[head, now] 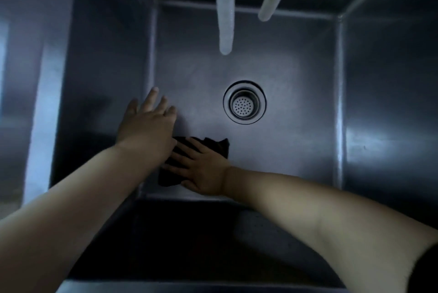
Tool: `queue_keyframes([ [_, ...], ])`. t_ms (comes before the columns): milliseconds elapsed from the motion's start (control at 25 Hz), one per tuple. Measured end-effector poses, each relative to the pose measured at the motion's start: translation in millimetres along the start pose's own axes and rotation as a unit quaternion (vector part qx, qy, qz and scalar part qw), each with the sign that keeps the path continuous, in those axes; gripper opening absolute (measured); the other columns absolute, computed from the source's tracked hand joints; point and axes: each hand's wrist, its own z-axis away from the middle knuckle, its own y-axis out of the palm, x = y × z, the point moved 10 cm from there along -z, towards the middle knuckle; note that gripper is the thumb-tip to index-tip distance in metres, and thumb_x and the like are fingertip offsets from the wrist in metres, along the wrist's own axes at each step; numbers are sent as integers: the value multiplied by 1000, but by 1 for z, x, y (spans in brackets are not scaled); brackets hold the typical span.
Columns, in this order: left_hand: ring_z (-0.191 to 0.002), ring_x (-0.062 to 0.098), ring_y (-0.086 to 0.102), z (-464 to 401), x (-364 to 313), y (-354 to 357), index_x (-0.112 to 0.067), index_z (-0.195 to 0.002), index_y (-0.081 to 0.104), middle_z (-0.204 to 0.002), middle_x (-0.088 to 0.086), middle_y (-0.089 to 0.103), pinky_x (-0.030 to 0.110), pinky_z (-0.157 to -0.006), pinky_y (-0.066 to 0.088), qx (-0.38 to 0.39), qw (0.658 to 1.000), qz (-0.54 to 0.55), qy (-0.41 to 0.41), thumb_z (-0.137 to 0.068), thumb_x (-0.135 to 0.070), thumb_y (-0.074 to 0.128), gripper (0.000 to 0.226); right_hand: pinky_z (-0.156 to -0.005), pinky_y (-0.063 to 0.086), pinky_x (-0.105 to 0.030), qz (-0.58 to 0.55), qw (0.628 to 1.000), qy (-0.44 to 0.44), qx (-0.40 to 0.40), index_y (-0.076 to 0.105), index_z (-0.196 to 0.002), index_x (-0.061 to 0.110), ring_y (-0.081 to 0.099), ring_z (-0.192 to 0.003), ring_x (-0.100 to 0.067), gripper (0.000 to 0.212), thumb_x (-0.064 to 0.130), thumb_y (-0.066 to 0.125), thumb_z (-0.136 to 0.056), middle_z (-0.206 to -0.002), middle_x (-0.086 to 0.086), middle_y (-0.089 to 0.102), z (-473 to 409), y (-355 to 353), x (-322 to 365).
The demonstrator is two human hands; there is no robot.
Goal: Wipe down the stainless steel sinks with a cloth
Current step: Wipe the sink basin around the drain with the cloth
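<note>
Two bare forearms are reaching in from the lower corners of the frame, down into a deep stainless steel sink [296, 74]. The right hand [203, 169], just below the frame's middle, is lying flat on a dark cloth [213, 144], its fingers spread straight and pressing the fabric against the sink floor rather than curling round it. The cloth is sitting on the near part of the floor, toward the lower left of the basin, below and left of the drain; part of it is hidden under the hand and wrist. The left hand [148, 124] is crossing just above it, fingers straight and slightly apart, holding nothing; it seems to be hovering over or lightly touching the floor near the left wall, though the dim light makes contact hard to judge. The round drain strainer [244, 102] is lying at the centre of the floor, apart from the cloth. Two pale, blurred spouts [225, 8] are hanging in from the top of the frame.
</note>
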Motion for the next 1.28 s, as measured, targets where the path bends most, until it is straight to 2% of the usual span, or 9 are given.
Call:
queue_keyframes([
  [120,-147,20,-8,24,-5,-2,-18,-150,12,-160,0,5,41,-118,7,-34,999,7,5,-95,-38,42,65,-114,13,-51,0,998,-62,-30,50,-137,21,37,-135,-35,54,41,58,-88,-142,-9,48,-8,-4,15],
  [320,-146,18,13,56,-13,-7,-20,-151,11,-159,0,10,35,-115,20,-59,993,99,-13,-94,-32,45,68,-116,11,-49,10,993,-118,3,40,-143,25,24,-142,-32,54,45,32,-94,-151,-6,35,92,10,-10],
  [480,-136,20,36,86,-10,-21,-27,-150,13,-156,-6,24,35,-103,37,-73,981,174,-46,-94,-35,45,65,-110,21,-48,32,995,92,8,32,-142,25,27,-138,-33,62,39,47,-84,-150,-6,36,179,2,-99],
  [600,-123,23,50,115,-7,-31,-29,-148,17,-144,-6,44,34,-90,44,-93,979,172,-49,-94,-39,45,62,-97,43,-52,-72,953,294,-14,38,-140,20,41,-125,-38,77,0,68,-72,-146,-11,42,225,-11,-133],
  [760,-109,26,58,147,-3,-36,-27,-144,32,-126,-3,60,33,-82,46,-120,980,154,-32,-94,-38,45,53,-93,42,-30,-197,928,313,-41,61,-124,4,52,-104,-35,49,-6,56,-76,-131,-20,56,209,-45,-115],
  [840,-107,27,60,159,-2,-32,-27,-142,39,-122,-1,64,35,-83,48,-123,976,180,-26,-94,-36,47,49,-90,37,-20,-332,879,341,21,62,-124,12,59,-107,-26,37,5,55,-88,-126,-10,62,182,-57,-96],
  [960,-114,22,57,165,-8,-14,-31,-141,39,-128,-3,60,34,-89,48,-81,973,214,-21,-96,-40,40,45,-67,42,-16,-503,784,350,95,69,-104,19,61,-81,-11,18,21,54,-93,-97,-3,67,122,-69,-49],
  [1120,-111,19,59,161,-3,1,-34,-124,56,-121,-6,65,28,-86,45,-72,951,295,-50,-95,-38,44,32,-98,35,-27,-518,774,259,255,55,-130,21,49,-121,-21,40,41,43,-98,-136,-7,52,66,-46,32],
  [1280,-97,19,63,161,4,2,-31,-111,62,-106,-6,69,29,-79,47,-109,948,291,-69,-94,-32,44,25,-89,41,-29,-498,748,282,335,51,-131,22,54,-103,-22,44,45,36,-97,-133,-9,53,120,-15,30],
])
